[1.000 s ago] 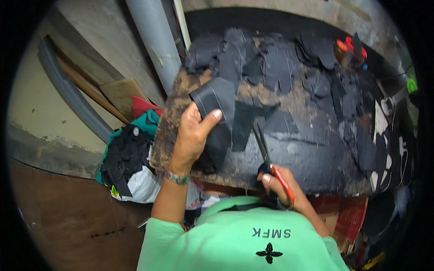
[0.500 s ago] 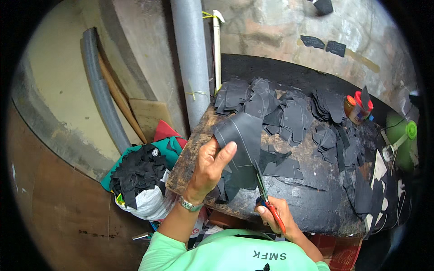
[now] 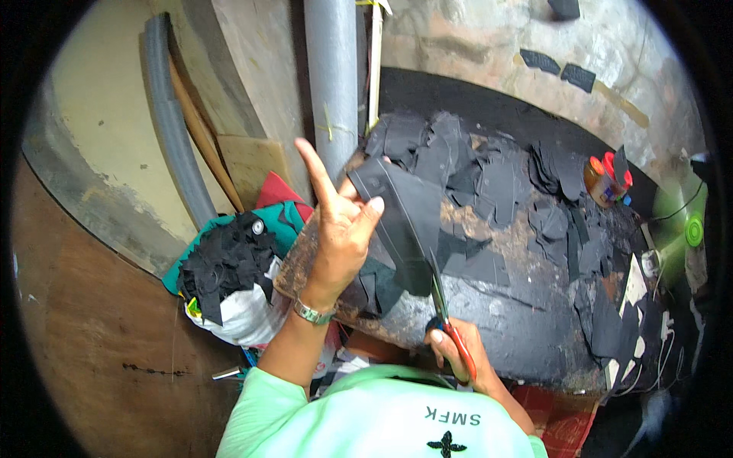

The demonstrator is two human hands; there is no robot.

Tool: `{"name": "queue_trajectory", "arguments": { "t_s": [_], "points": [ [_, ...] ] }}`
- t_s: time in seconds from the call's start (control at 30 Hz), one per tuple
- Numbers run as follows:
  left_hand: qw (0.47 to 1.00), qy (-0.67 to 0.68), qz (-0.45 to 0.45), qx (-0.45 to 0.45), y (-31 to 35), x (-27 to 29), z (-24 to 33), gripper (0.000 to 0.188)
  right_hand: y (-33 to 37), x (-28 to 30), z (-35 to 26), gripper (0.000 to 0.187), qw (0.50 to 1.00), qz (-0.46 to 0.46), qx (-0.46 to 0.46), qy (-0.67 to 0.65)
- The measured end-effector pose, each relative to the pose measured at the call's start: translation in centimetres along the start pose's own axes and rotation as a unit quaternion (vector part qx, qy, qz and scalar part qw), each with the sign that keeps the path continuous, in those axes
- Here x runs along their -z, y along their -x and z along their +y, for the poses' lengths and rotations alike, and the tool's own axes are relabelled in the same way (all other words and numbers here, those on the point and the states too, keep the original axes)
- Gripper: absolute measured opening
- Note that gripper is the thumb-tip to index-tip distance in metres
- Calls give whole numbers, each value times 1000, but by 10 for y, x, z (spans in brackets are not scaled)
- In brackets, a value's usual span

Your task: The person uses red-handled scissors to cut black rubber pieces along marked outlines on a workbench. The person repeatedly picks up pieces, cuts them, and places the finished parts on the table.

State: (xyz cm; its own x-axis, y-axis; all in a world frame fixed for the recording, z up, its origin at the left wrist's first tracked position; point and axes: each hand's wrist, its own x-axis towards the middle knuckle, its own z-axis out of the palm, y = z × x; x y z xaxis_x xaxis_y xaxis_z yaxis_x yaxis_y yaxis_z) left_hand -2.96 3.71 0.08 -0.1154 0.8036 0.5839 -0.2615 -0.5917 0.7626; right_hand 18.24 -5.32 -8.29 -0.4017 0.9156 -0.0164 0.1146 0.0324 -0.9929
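Scraps of black material (image 3: 225, 263) fill a bag at far left. The left hand (image 3: 340, 229) pinches a black sheet (image 3: 405, 217), index finger raised, over the worktable (image 3: 519, 336). The right hand (image 3: 458, 355) grips red-handled scissors (image 3: 447, 324), blades at the sheet's lower edge.

Black scraps, red handles

I see a black sheet (image 3: 408, 217), red-handled scissors (image 3: 450, 328), mint-green shirt (image 3: 382, 420), grey pipe (image 3: 332, 76).

sheet: a black, flat, flexible piece (image 3: 408, 221), long and roughly rectangular, held tilted above the near edge of the worktop, its lower end meeting the scissors.
scissors: red-handled (image 3: 450, 336), blades pointing up and away, at the sheet's lower edge, over the worktop's near edge.
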Motion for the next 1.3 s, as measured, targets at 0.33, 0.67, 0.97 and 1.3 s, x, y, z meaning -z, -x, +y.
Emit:
{"name": "queue_trajectory", "arguments": {
  "t_s": [0.33, 0.67, 0.97, 1.3],
  "points": [
    [991, -124, -21, -42, 23, 3, -7, 93, -6, 2, 3, 37, 1000, 7, -18, 14],
    [982, -151, 80, -79, 58, -5, -26, 111, -15, 23, 4, 43, 998, -27, -53, 8],
    [978, -170, -108, 59, 42, -12, -6, 79, -3, 3, 2, 37, 999, -28, -34, 28],
    [961, -237, -139, -22, 45, -8, 4, 84, -7, 1, -8, 39, 995, -37, 55, 74]
  ]
}}
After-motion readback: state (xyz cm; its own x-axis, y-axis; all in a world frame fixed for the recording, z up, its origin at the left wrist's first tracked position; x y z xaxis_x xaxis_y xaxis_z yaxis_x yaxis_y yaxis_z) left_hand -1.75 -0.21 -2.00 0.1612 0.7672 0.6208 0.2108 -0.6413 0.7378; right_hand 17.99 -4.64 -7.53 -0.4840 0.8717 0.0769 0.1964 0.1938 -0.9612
